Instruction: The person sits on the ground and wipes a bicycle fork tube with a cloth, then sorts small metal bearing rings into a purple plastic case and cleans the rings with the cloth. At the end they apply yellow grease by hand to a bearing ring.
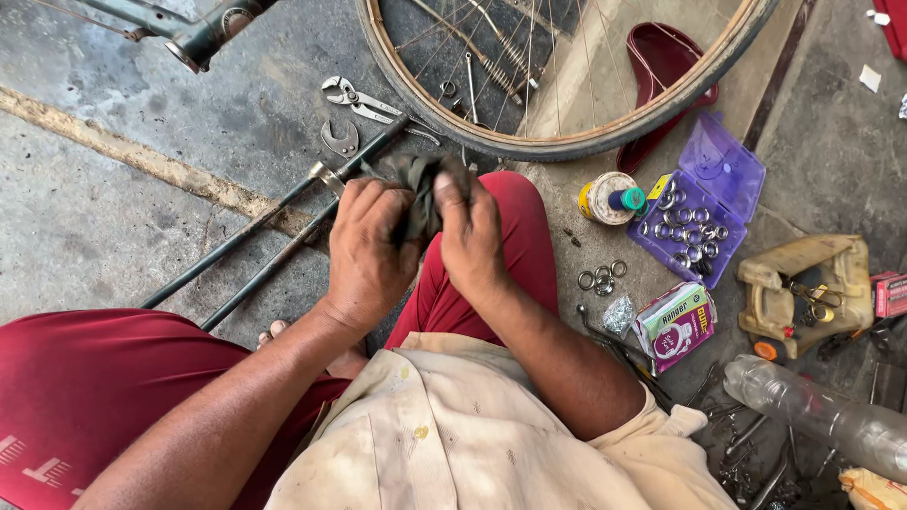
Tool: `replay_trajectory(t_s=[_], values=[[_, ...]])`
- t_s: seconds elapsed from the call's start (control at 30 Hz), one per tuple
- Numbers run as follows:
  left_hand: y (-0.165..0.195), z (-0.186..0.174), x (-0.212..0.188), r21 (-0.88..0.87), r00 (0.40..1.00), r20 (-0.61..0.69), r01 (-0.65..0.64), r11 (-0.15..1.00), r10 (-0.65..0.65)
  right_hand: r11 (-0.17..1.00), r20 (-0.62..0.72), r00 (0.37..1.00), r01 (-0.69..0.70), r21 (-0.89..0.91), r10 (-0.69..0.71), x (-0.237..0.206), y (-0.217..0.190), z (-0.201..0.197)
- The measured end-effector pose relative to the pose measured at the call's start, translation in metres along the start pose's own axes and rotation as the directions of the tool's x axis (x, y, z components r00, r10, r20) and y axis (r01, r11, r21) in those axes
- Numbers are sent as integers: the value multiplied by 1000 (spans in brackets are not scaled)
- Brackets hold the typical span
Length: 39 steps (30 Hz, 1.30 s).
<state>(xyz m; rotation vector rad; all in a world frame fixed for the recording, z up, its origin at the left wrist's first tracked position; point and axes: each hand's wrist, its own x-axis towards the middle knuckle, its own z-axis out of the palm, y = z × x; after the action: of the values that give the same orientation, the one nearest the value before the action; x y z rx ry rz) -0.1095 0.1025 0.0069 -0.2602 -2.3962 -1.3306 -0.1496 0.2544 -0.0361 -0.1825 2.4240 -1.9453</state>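
Here both hands, left hand and right hand, are gripping a dark rag closed around the fork tubes' end; pliers are lying just beyond.

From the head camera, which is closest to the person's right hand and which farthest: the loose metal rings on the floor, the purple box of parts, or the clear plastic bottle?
From the right hand:
1. Loose metal rings, on the floor just right of the knee.
2. Purple box, farther right, lid open.
3. Clear plastic bottle, at the lower right edge.

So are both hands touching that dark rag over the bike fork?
Touching. The head view shows the left hand and the right hand pinching the dark rag from either side, fingers pressed into the cloth with no gap.
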Motion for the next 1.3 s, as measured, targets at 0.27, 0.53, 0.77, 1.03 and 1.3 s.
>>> replay_trajectory(t_s=[0.27,0.53,0.77,1.03,1.3], values=[[-8,-4,3,-207,988,19,154,966,-154,816,193,974,-209,539,121,15,2,-16],[-16,10,-8,-398,951,-97,232,888,-293,496,392,917,-373,784,71,-1,-22,-10],[-9,8,-1,-45,984,-67,165,985,-168,962,88,995,-75,263,54,0,-7,2],[-20,3,6,-183,970,66,242,953,-233,964,-26,997,-57,260,66,-4,9,-7],[-35,-5,8,-582,762,354,634,510,-543,624,172,974,-228,747,149,8,0,-30]])
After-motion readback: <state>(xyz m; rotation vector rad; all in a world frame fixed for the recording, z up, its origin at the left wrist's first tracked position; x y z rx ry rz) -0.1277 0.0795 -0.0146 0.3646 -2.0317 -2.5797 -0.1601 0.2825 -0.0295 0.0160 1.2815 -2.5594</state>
